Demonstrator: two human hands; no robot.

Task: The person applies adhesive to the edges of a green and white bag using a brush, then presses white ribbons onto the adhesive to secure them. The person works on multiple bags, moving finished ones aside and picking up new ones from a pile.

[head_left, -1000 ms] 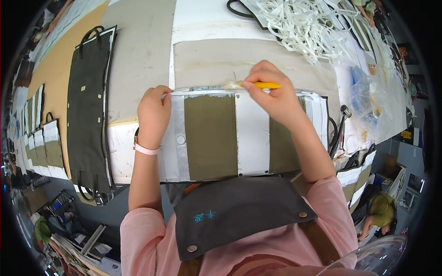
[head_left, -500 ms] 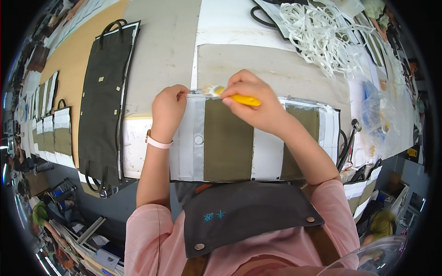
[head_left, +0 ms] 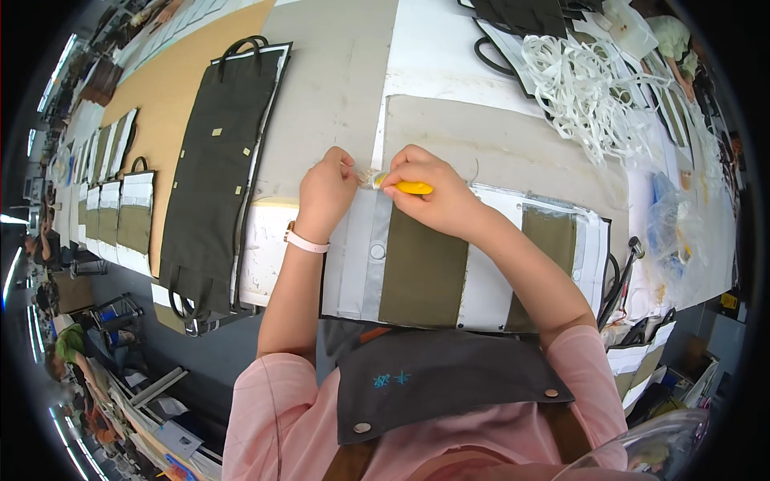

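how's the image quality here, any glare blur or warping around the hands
Head view: strong fisheye warp, so the table edges bow toward a black rim; light is soft and even with faint shadows. Both the left hand and right hand on the yellow tool look sharp; the clear tape between them glints slightly, and the outer clutter smears.

Yellow tool [head_left: 411,187]; olive-and-white panel [head_left: 423,272]; pink sleeves [head_left: 265,417]; white cords [head_left: 581,84].

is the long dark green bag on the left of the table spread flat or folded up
Spread flat. The long dark green bag lies full length on the table, black handles showing at both ends.
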